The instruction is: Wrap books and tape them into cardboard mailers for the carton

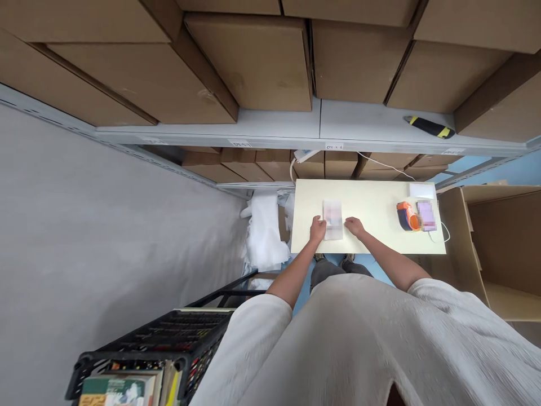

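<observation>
A flat, pale wrapped item (333, 219) with a pinkish patch lies on the cream table (376, 243). My left hand (318, 230) is at its left edge, thumb and fingers closed on that edge. Just right of the item is my right hand (354, 226), its fingers curled together and a small gap between it and the wrapping; whatever it may hold is too small to make out.
On the table's right side are an orange and dark tape dispenser (407, 216), a purple item (426, 215) and a white box (421, 190). A utility knife (430, 127) lies on the shelf. White wrap (264, 231) hangs left; a crate (139, 356) of books stands lower left.
</observation>
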Motion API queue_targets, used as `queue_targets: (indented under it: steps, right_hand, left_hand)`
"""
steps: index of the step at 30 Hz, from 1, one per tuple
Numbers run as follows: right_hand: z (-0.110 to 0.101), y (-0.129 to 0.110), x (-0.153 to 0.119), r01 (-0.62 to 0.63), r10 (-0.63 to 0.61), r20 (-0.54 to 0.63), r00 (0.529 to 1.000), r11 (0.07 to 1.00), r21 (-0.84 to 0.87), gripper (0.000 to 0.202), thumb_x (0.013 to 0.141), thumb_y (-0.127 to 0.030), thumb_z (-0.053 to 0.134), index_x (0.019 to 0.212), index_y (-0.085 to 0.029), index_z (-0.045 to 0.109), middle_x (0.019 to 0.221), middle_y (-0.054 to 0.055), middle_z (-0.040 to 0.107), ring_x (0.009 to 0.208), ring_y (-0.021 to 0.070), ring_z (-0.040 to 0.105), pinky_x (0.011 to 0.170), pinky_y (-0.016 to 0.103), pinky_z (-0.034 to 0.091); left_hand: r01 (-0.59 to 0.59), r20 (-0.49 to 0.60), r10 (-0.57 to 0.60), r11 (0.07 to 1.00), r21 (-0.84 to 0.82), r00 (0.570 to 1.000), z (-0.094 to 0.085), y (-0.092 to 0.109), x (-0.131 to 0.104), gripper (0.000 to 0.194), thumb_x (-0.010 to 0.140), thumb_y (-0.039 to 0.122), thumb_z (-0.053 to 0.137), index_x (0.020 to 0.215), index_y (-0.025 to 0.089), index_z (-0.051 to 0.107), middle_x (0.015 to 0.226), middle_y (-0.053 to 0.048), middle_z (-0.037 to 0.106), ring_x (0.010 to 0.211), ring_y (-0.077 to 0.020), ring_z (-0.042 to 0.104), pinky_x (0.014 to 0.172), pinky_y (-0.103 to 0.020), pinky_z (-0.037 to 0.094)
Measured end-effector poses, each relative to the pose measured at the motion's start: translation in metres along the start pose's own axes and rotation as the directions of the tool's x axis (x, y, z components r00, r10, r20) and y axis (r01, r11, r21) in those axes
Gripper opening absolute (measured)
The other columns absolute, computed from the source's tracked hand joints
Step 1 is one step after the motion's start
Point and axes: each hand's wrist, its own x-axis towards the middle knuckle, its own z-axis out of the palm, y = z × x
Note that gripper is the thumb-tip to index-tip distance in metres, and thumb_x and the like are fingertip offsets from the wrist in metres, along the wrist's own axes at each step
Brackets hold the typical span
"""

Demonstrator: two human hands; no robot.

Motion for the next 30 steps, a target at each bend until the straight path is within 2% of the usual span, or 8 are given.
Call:
queue_targets:
  steps: [3, 6, 9, 12, 18, 21, 25, 30]
  right_hand:
    - [0.010, 0.000, 0.001, -0.086, 0.085, -0.043, 0.995, 0.996, -0.027, 0.027, 0.080, -0.025, 0.069, 0.104, -0.022, 0.081, 0.112, 0.010, 0.082, 0.109, 0.0292, 0.075, 0.100, 0.041, 0.059]
    - [0.018, -0.005, 0.001, -0.141, 0.136, -0.088, 0.987, 0.989, -0.053, 0.026, 0.079, -0.023, 0.071, 0.103, -0.023, 0.081, 0.114, 0.009, 0.083, 0.113, 0.0287, 0.076, 0.103, 0.039, 0.058]
    - [0.026, -0.009, 0.000, -0.162, 0.152, -0.125, 0.980, 0.984, -0.076, 0.021, 0.079, -0.022, 0.071, 0.097, -0.024, 0.081, 0.108, 0.007, 0.084, 0.110, 0.0284, 0.077, 0.100, 0.037, 0.058]
    - [0.032, -0.013, -0.001, -0.172, 0.158, -0.154, 0.975, 0.981, -0.087, 0.014, 0.079, -0.023, 0.071, 0.090, -0.024, 0.080, 0.103, 0.008, 0.084, 0.107, 0.0293, 0.077, 0.095, 0.036, 0.058]
    - [0.039, -0.022, -0.006, -0.213, 0.193, -0.201, 0.960, 0.974, -0.081, 0.011, 0.079, -0.028, 0.076, 0.089, -0.023, 0.078, 0.100, 0.008, 0.083, 0.101, 0.0273, 0.077, 0.087, 0.032, 0.057]
    - [0.045, -0.028, -0.009, -0.232, 0.210, -0.210, 0.955, 0.969, -0.087, 0.011, 0.077, -0.026, 0.075, 0.088, -0.023, 0.076, 0.094, 0.006, 0.081, 0.094, 0.0241, 0.075, 0.082, 0.029, 0.055]
    - [0.059, -0.041, -0.007, -0.213, 0.199, -0.158, 0.967, 0.974, -0.079, 0.005, 0.078, -0.027, 0.070, 0.081, -0.023, 0.071, 0.080, 0.001, 0.075, 0.083, 0.0200, 0.071, 0.073, 0.026, 0.052]
    - [0.082, -0.075, 0.016, -0.156, 0.154, -0.125, 0.980, 0.988, -0.008, 0.007, 0.075, -0.027, 0.068, 0.081, -0.023, 0.070, 0.074, -0.002, 0.071, 0.075, 0.0176, 0.067, 0.071, 0.026, 0.051]
  left_hand:
    - [0.002, 0.068, -0.005, 0.999, 0.044, 0.998, -0.003, -0.005, 0.005, 0.045, 0.100, 0.020, 0.063, 0.145, 0.024, 0.060, 0.133, -0.009, 0.080, 0.127, -0.0238, 0.075, 0.111, -0.035, 0.055]
    - [-0.054, 0.123, 0.044, 0.995, 0.080, 0.991, -0.005, -0.009, 0.009, 0.043, 0.097, 0.015, 0.063, 0.139, 0.024, 0.062, 0.138, -0.010, 0.077, 0.125, -0.0232, 0.075, 0.111, -0.034, 0.055]
    - [-0.131, 0.134, 0.116, 0.984, 0.116, 0.984, -0.007, -0.015, 0.010, 0.043, 0.093, 0.012, 0.064, 0.135, 0.022, 0.063, 0.143, -0.012, 0.072, 0.121, -0.0235, 0.075, 0.112, -0.036, 0.055]
    - [-0.184, 0.159, 0.163, 0.974, 0.131, 0.974, -0.010, -0.021, 0.010, 0.045, 0.092, 0.011, 0.064, 0.135, 0.021, 0.063, 0.144, -0.014, 0.070, 0.126, -0.0254, 0.073, 0.113, -0.038, 0.055]
    - [-0.213, 0.272, 0.185, 0.974, 0.077, 0.944, -0.015, -0.033, 0.014, 0.054, 0.093, 0.013, 0.064, 0.146, 0.019, 0.060, 0.152, -0.017, 0.067, 0.131, -0.0273, 0.071, 0.112, -0.038, 0.057]
    - [-0.225, 0.272, 0.199, 0.972, 0.071, 0.942, -0.018, -0.038, 0.018, 0.056, 0.094, 0.014, 0.065, 0.150, 0.016, 0.060, 0.154, -0.019, 0.065, 0.135, -0.0297, 0.069, 0.116, -0.041, 0.056]
    - [-0.285, 0.225, 0.260, 0.955, 0.085, 0.939, -0.026, -0.042, 0.026, 0.057, 0.091, 0.012, 0.066, 0.148, 0.020, 0.064, 0.152, -0.016, 0.067, 0.144, -0.0310, 0.064, 0.123, -0.044, 0.052]
    - [-0.378, 0.129, 0.361, 0.913, 0.154, 0.924, -0.048, -0.040, 0.041, 0.056, 0.091, 0.009, 0.065, 0.147, 0.019, 0.067, 0.153, -0.016, 0.066, 0.152, -0.0305, 0.057, 0.132, -0.045, 0.044]
